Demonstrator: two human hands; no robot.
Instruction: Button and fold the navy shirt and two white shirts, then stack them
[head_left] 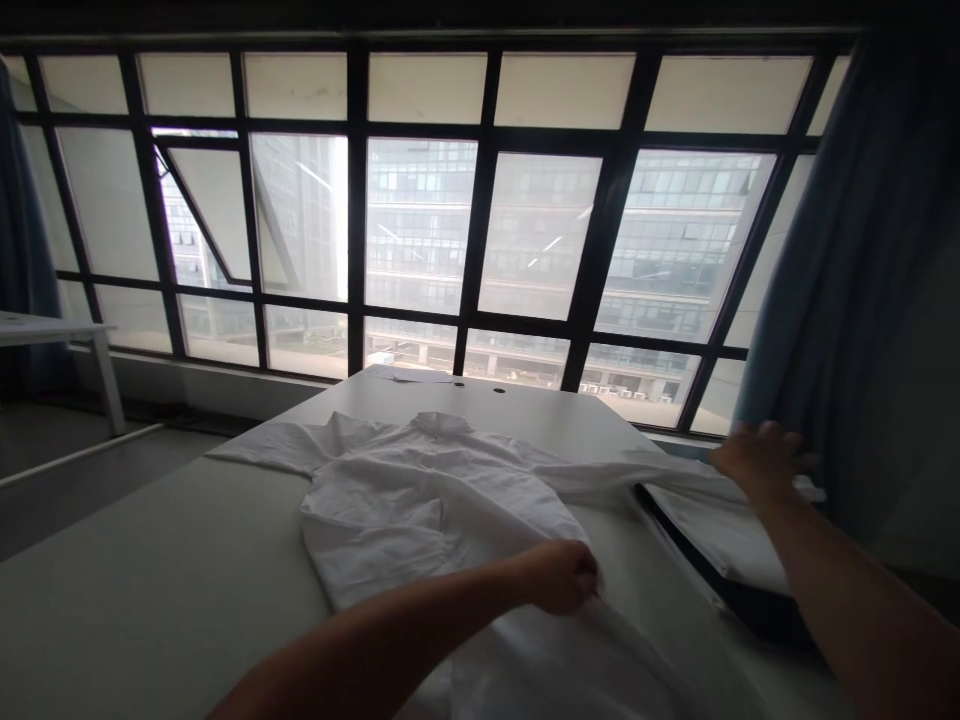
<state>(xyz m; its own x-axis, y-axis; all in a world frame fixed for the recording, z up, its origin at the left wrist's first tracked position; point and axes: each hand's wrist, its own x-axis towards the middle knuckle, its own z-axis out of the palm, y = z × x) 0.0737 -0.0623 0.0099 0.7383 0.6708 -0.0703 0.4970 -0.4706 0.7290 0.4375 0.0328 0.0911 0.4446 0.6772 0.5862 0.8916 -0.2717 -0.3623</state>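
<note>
A white long-sleeved shirt [420, 500] lies spread and wrinkled over the white table [150, 600], its collar toward the windows. My left hand [559, 576] is closed on the shirt's right side edge, fingers curled in. One sleeve [607, 475] stretches right, over a stack with a black object [757, 610] and folded white cloth [727, 530]. Above the end of that sleeve is my right hand [761, 460], fingers spread; whether it touches the fabric is not clear. The opposite sleeve [262, 447] lies out to the left.
Papers [416, 376] and two round cable holes lie near the table's far end. Another white table [56, 328] stands at the left. Large black-framed windows [420, 220] fill the back, one pane tilted ajar. A dark blue curtain [840, 260] hangs at the right.
</note>
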